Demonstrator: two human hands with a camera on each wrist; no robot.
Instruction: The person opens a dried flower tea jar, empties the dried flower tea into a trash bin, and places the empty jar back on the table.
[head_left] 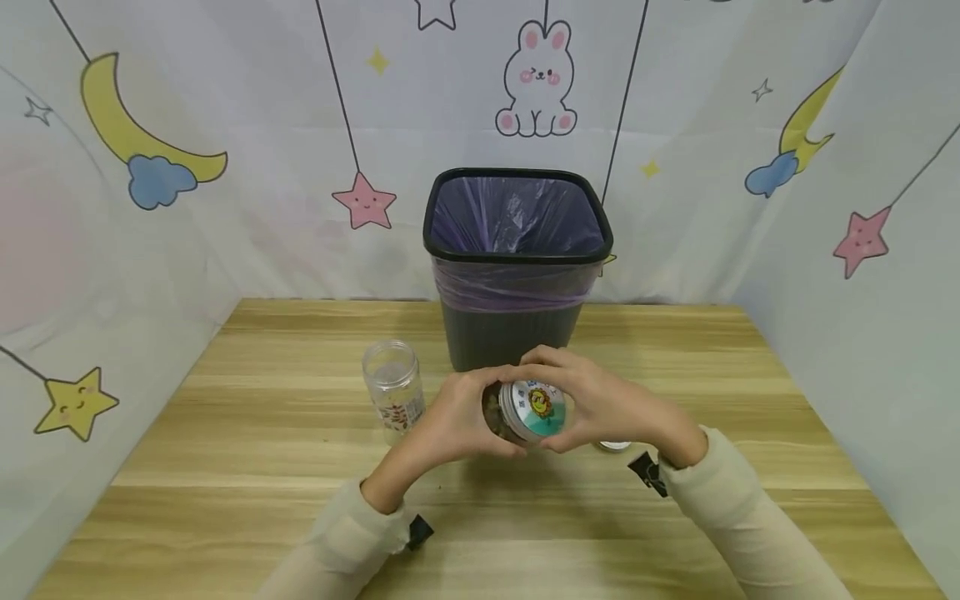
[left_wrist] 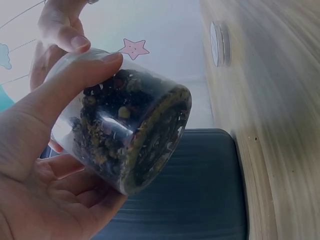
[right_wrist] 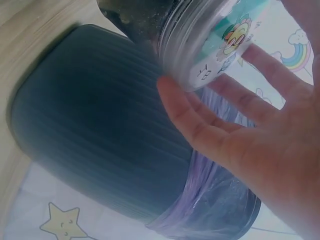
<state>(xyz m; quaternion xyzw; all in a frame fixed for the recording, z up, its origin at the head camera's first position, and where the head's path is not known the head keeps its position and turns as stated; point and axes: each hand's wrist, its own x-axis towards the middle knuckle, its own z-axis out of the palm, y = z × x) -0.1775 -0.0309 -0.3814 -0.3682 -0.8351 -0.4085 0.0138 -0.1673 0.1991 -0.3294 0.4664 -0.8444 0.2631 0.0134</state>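
Observation:
Over the table, in front of the bin, my left hand grips a clear jar by its side. Dark, mixed dried bits fill the jar, which lies tilted with its base toward the left wrist camera. The jar's round lid, white and green with a cartoon flower, faces my right hand. The right fingers curve around the lid's edge, with a fingertip at its rim. A second, clear jar without a lid stands left of the hands.
A dark bin lined with a purple bag stands at the table's back. Another lid lies on the wooden table, partly behind the right forearm in the head view. Printed cloth hangs behind and at the sides.

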